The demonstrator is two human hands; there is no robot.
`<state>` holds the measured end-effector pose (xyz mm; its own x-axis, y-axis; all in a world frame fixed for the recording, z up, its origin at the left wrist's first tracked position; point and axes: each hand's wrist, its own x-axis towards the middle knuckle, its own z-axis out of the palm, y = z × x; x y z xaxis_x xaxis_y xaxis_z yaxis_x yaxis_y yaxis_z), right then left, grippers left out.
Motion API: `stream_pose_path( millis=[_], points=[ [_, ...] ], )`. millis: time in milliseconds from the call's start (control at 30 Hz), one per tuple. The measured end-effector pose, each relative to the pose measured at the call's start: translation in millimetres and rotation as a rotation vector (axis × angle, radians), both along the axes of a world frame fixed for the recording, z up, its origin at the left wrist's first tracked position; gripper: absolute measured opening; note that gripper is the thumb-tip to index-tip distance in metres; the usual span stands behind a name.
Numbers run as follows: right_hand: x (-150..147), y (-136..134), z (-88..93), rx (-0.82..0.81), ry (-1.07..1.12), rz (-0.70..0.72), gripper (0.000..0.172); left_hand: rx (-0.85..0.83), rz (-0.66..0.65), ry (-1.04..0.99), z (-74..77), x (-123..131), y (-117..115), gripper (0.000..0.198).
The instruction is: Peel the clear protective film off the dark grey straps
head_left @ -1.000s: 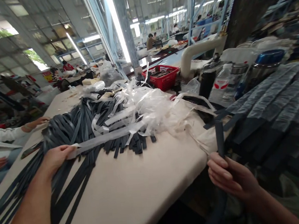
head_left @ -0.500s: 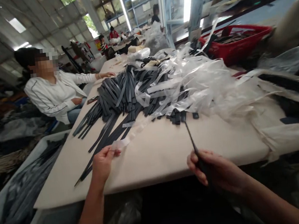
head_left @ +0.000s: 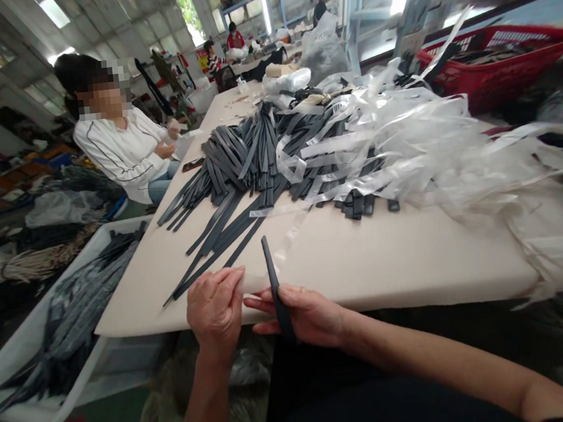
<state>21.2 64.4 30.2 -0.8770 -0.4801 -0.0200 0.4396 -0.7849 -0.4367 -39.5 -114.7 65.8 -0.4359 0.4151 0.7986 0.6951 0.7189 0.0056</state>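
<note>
My right hand grips a dark strap that stands upright at the near edge of the beige table. My left hand is beside it, fingers curled and pinching the end of a clear plastic strip that trails back toward the heap. The two hands almost touch. Farther back lies a pile of dark straps with tangled clear plastic strips over its right side.
A person in a white top sits at the table's far left. A white bin of dark straps stands on the floor at left. A red basket is at the back right. More people work far behind.
The view has swung left. My right hand brought the dark strap in toward my left hand; my left hand pulled the clear strip back to the table's near edge.
</note>
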Motion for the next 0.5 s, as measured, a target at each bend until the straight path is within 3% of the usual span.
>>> stream_pose_path(
  millis=[67,200,300,367,433,500],
  points=[
    [-2,-4,1.9,0.048,-0.01,-0.106,0.03,0.027,0.018,-0.004,-4.2,3,-1,0.021],
    [-16,13,12.3,0.359,0.028,-0.3,0.035,0.085,-0.011,-0.129,-1.1,14,0,0.022],
    [-28,38,24.3,0.561,0.145,-0.391,0.037,0.249,-0.158,-0.328,17.3,34,3,0.025],
    [-32,55,35.1,0.664,0.224,-0.385,0.038,0.357,-0.292,-0.425,33.7,55,3,0.038],
    [-32,67,47.3,0.753,0.285,-0.348,0.04,0.33,-0.397,-0.497,48.1,77,-1,0.048],
    [-29,76,59.0,0.846,0.349,-0.33,0.042,0.201,-0.396,-0.548,57.7,96,-5,0.042]
  ],
)
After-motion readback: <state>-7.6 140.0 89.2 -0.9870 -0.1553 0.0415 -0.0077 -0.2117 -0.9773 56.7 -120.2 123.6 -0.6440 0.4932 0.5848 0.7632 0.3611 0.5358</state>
